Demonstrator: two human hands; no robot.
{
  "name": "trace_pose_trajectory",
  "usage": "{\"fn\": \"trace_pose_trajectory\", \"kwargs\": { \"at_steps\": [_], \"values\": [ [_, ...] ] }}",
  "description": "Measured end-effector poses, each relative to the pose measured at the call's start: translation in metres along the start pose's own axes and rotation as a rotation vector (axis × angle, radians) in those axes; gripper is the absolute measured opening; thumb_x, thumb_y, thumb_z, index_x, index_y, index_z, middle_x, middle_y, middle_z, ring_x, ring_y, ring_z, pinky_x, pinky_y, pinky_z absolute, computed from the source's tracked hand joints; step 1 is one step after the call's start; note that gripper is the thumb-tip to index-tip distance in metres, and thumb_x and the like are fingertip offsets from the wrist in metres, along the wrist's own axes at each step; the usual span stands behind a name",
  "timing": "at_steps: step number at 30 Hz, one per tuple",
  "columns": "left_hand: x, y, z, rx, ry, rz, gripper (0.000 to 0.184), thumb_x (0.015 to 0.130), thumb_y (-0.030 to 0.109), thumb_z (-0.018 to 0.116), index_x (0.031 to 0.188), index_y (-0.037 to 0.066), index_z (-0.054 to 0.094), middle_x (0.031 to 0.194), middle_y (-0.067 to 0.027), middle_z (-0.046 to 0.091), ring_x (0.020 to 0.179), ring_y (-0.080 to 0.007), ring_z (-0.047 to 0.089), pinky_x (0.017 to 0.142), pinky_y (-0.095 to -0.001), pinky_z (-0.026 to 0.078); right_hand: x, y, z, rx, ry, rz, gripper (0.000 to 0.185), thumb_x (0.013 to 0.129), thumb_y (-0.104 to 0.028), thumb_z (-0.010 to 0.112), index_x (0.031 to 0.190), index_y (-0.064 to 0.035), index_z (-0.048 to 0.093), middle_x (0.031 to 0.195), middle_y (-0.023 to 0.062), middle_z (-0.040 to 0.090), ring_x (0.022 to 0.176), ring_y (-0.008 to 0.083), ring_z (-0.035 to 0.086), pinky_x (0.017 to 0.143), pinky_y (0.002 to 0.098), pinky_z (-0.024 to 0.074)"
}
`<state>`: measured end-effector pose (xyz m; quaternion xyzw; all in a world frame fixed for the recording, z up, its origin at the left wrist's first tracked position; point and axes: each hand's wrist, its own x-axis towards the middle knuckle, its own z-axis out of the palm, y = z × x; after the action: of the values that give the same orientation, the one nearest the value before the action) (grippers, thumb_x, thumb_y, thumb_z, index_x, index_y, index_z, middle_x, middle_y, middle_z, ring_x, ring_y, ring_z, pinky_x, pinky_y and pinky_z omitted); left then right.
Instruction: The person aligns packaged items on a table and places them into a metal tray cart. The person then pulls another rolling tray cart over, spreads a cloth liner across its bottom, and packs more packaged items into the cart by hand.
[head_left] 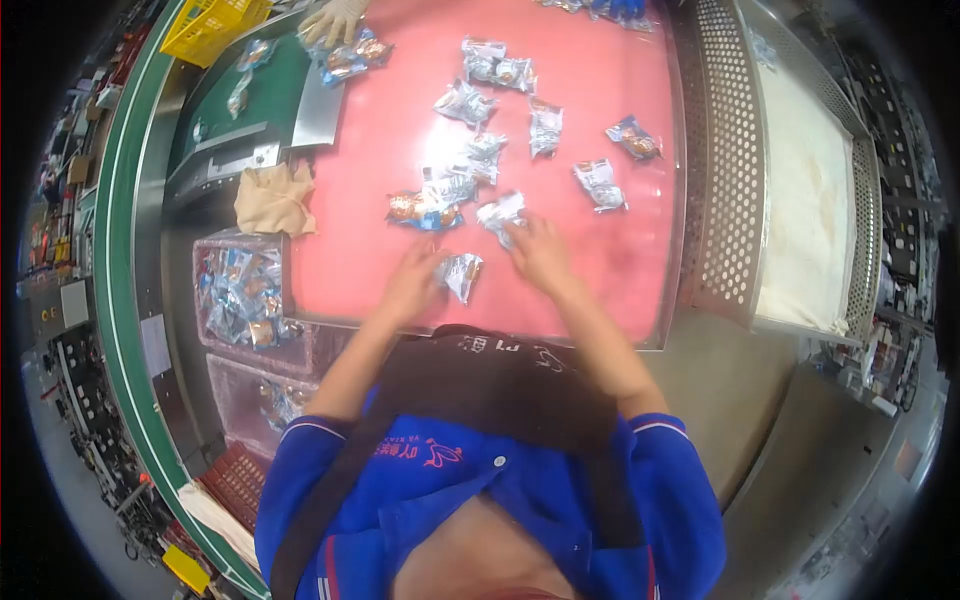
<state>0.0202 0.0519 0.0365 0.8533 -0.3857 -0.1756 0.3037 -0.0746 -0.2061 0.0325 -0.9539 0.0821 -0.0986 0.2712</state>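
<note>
The table [545, 182] was pink, with a white glare [440, 142] on it. At left was a green belt [122, 210], at right a perforated metal trough [733, 170] and beige floor [735, 375].

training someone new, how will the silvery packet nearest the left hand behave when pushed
The silvery packet would probably flex at its edges, since it looks thinly wrapped and crinkled. Its shiny surface may be slippery. Its creased, uneven shape suggests it may slide rather than roll.
</note>
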Motion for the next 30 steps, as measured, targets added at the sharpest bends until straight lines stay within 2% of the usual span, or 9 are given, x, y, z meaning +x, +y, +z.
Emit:
{"fn": "trace_pose_trajectory", "kwargs": {
  "at_steps": [7, 10, 13, 16, 19, 20, 24, 27, 30],
  "values": [
    [-0.009, 0.01, 0.025, -0.263, 0.048, -0.186, 0.051, 0.079, 0.004, 0.065, 0.128, 0.006, 0.05, 0.13, -0.0193, 0.05, 0.104, -0.0318, 0.061, 0.084, -0.0356, 0.051, 0.012, -0.001, 0.002, -0.018, -0.223, 0.151, 0.038, 0.078, -0.017, 0.064, 0.116, -0.0168, 0.064, 0.12, 0.0135, 0.053, 0.086, 0.0319, 0.063, 0.077, 0.0431, 0.0518],
    [-0.003, 0.02, 0.014, -0.308, 0.014, -0.25, 0.062, 0.076, 0.01, 0.065, 0.133, 0.005, 0.042, 0.131, -0.0225, 0.049, 0.12, -0.0379, 0.05, 0.099, -0.0419, 0.042, -0.004, -0.014, -0.019, 0.341, -0.178, 0.164, 0.038, 0.078, -0.018, 0.065, 0.116, -0.0172, 0.063, 0.121, 0.0124, 0.054, 0.083, 0.0313, 0.064, 0.075, 0.0445, 0.0516],
    [0.013, 0.036, 0.019, -0.246, 0.005, -0.127, 0.066, 0.075, 0.012, 0.066, 0.136, 0.005, 0.039, 0.128, -0.0229, 0.052, 0.118, -0.0371, 0.052, 0.099, -0.0415, 0.042, -0.015, -0.039, -0.03, 0.205, 0.062, -0.01, 0.04, 0.078, -0.02, 0.068, 0.117, -0.0182, 0.062, 0.121, 0.011, 0.054, 0.084, 0.0294, 0.064, 0.074, 0.0443, 0.051],
    [0.033, 0.043, 0.042, -0.174, -0.107, -0.128, 0.073, 0.076, 0.009, 0.067, 0.14, 0.005, 0.033, 0.129, -0.0212, 0.052, 0.115, -0.0373, 0.055, 0.097, -0.0401, 0.045, -0.036, -0.021, 0.0, 0.037, -0.151, 0.003, 0.045, 0.077, -0.021, 0.069, 0.121, -0.0213, 0.06, 0.121, 0.0123, 0.054, 0.105, 0.0313, 0.056, 0.084, 0.0469, 0.0454],
    [0.03, 0.035, 0.051, -0.1, 0.115, 0.051, 0.076, 0.077, 0.008, 0.067, 0.143, 0.006, 0.03, 0.136, -0.021, 0.046, 0.117, -0.0371, 0.053, 0.096, -0.0395, 0.046, -0.023, -0.005, -0.013, -0.012, -0.164, -0.074, 0.046, 0.079, -0.02, 0.066, 0.125, -0.0212, 0.058, 0.121, 0.0144, 0.054, 0.111, 0.0349, 0.051, 0.088, 0.0493, 0.0418],
    [0.024, 0.033, 0.051, -0.337, 0.077, -0.092, 0.074, 0.078, 0.007, 0.066, 0.143, 0.006, 0.03, 0.14, -0.0194, 0.04, 0.118, -0.0365, 0.052, 0.095, -0.0386, 0.048, -0.023, 0.0, -0.021, 0.011, -0.153, -0.098, 0.047, 0.08, -0.02, 0.065, 0.126, -0.021, 0.057, 0.122, 0.0151, 0.054, 0.113, 0.0361, 0.049, 0.089, 0.0502, 0.0408],
    [0.009, 0.036, 0.021, -0.297, 0.106, -0.124, 0.061, 0.081, 0.017, 0.063, 0.136, 0.003, 0.041, 0.136, -0.0216, 0.045, 0.129, -0.0382, 0.042, 0.105, -0.0422, 0.037, 0.023, 0.086, -0.054, -0.613, 0.119, 0.193, 0.045, 0.082, -0.025, 0.062, 0.126, -0.0164, 0.057, 0.12, 0.0196, 0.055, 0.11, 0.0383, 0.052, 0.092, 0.0477, 0.042],
    [0.009, 0.022, 0.011, -0.147, 0.209, 0.066, 0.048, 0.079, 0.006, 0.064, 0.126, 0.004, 0.053, 0.129, -0.017, 0.051, 0.111, -0.0344, 0.056, 0.091, -0.0398, 0.048, 0.021, 0.142, -0.045, -0.239, -0.109, 0.349, 0.043, 0.082, -0.027, 0.063, 0.124, -0.0153, 0.058, 0.114, 0.0197, 0.058, 0.107, 0.0379, 0.055, 0.09, 0.0442, 0.0448],
    [0.016, 0.004, -0.003, -0.001, 0.362, -0.016, 0.039, 0.076, 0.005, 0.063, 0.115, 0.003, 0.06, 0.121, -0.0164, 0.056, 0.112, -0.0351, 0.053, 0.094, -0.0425, 0.045, 0.001, 0.071, -0.042, 0.135, -0.081, 0.227, 0.042, 0.083, -0.028, 0.064, 0.123, -0.0158, 0.059, 0.109, 0.0168, 0.06, 0.101, 0.0355, 0.057, 0.086, 0.0423, 0.0472]
  ]
}}
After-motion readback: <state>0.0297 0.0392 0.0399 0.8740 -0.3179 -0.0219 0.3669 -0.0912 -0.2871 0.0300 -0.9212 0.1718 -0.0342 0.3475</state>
